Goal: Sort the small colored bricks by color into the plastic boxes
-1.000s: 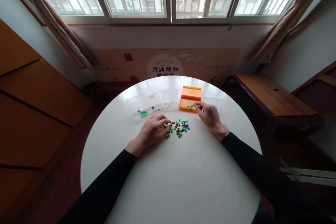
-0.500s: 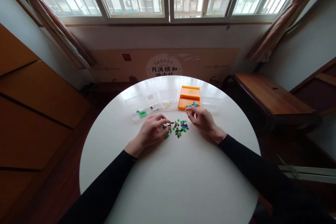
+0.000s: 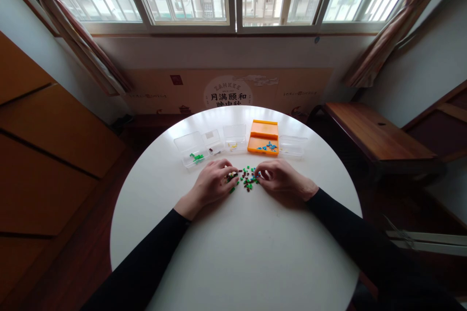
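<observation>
A loose pile of small toy building bricks (image 3: 249, 185), green, brown, blue and pale, lies on the white table between my hands. My left hand (image 3: 213, 180) rests at the pile's left side, fingers bent, thumb and forefinger apart over some dark and pale bricks. At the right side, my right hand (image 3: 279, 176) is curled down, its thumb and forefinger tips close together among blue bricks. What sits between those tips is too small to make out. Just behind the right hand is an open orange box (image 3: 263, 129) with several blue bricks (image 3: 270, 146) in it.
Along the far side of the round white table (image 3: 233, 252) stand open clear boxes: one with green bricks (image 3: 196, 157), one with a few dark pieces (image 3: 210, 150), one with yellow pieces (image 3: 232, 145). Another clear box (image 3: 293, 146) is right of the orange one. A wooden bench (image 3: 379, 131) stands beyond, at right.
My right hand has come down from the front edge of the orange box to the pile's right side, its fingers curling in. My left hand has hardly moved.
</observation>
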{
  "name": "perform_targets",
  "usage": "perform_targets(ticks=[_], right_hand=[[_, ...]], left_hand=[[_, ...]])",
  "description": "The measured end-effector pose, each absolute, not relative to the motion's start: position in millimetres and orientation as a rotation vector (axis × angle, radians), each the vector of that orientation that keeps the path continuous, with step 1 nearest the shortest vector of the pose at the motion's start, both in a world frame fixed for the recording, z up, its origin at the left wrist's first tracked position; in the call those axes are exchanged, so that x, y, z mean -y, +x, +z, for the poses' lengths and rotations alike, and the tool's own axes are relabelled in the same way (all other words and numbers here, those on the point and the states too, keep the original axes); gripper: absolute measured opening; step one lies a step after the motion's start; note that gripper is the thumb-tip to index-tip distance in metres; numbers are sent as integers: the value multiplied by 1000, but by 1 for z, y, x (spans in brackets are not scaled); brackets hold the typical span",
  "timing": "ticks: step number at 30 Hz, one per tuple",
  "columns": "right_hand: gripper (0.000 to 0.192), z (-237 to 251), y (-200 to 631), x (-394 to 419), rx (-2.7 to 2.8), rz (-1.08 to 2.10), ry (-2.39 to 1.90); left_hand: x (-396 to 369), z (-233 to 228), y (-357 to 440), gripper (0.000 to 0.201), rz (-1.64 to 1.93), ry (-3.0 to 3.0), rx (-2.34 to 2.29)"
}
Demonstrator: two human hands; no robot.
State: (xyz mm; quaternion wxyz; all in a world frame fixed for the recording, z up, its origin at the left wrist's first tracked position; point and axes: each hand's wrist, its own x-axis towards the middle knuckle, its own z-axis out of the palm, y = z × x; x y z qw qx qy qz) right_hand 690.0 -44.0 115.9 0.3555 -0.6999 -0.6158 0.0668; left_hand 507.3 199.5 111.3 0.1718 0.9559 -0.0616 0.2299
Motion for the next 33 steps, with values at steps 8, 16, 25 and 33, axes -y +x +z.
perform_targets(ticks=[8,16,25,33], right_hand=[[4,116,689,42,1596,157,-1833],[9,114,691,42,1618,150,-1838],[7,113,690,40,1577,27,-1860],[6,124,686,44,1593,89,-1862]], left_hand=[[-198,110,507,17,657,2708,180],[-198,109,507,16,681,2712,193],[-198,109,508,16,734,2697,259],[-199,108,508,17,710,2702,248]])
